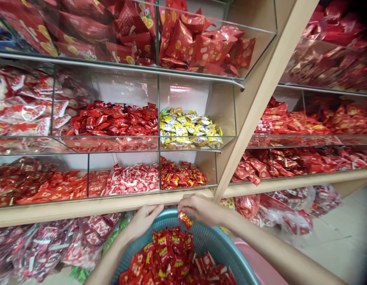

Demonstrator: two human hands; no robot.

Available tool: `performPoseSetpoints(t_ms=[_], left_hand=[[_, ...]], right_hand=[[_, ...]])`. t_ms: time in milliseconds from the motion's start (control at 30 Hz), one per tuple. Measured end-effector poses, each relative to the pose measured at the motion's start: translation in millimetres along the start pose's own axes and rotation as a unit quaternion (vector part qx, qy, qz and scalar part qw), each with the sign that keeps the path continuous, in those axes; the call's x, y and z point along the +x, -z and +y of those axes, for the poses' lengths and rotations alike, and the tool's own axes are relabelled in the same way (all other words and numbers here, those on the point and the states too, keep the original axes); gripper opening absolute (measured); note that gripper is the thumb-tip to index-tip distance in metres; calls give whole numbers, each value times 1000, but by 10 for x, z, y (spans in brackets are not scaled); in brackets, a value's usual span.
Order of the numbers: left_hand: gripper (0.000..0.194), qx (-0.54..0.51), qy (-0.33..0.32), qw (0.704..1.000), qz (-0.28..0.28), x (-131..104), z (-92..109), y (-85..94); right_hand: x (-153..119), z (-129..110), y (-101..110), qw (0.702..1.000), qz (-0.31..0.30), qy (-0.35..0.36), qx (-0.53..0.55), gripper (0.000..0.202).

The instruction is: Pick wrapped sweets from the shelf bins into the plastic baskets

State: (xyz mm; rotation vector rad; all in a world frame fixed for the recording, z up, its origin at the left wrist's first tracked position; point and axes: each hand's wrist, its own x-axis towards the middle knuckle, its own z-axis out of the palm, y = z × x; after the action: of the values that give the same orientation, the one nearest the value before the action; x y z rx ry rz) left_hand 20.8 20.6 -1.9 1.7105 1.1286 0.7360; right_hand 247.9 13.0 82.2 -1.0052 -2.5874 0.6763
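While the left hand [144, 219] lies at the far left rim of the teal basket [235, 253], its fingers close together and reaching along the edge, the right hand [196, 208] hangs over the far right part of that same rim. Fingers on the right hand curl downward, nearly closed, with one red-and-yellow candy [185, 220] at their tips, just above the inside of the basket. How tightly the left hand is closed, and whether it grips the rim, I cannot tell, since the underside of its fingers is hidden. Inside the basket lies a heap of red candies [167, 253], many with yellow lettering; toward its right side, some wrappers show pale patches. Just beyond the basket runs the wooden shelf edge [112, 206], and directly behind that, a bin of small red-and-yellow sweets [183, 176] stands in line with the basket. Beside those, farther left of the basket, are red-and-white sweets [132, 180]. Higher up behind the basket sits a pile of yellow-and-white packets [189, 128]. To the basket's right, a pink tub [256, 263] shows partly beneath the right forearm, while clear bags of wrapped goods [43, 245] lie under the shelf to the basket's left.
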Motion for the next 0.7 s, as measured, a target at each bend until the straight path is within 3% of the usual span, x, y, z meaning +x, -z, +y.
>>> performPoseSetpoints(t_ms=[200, 700], left_hand=[[43, 1, -34, 999, 3, 20, -55, 2], [47, 17, -42, 999, 8, 46, -115, 9]], right_hand=[[123, 13, -279, 994, -59, 16, -85, 26], [307, -17, -592, 962, -74, 73, -253, 20]])
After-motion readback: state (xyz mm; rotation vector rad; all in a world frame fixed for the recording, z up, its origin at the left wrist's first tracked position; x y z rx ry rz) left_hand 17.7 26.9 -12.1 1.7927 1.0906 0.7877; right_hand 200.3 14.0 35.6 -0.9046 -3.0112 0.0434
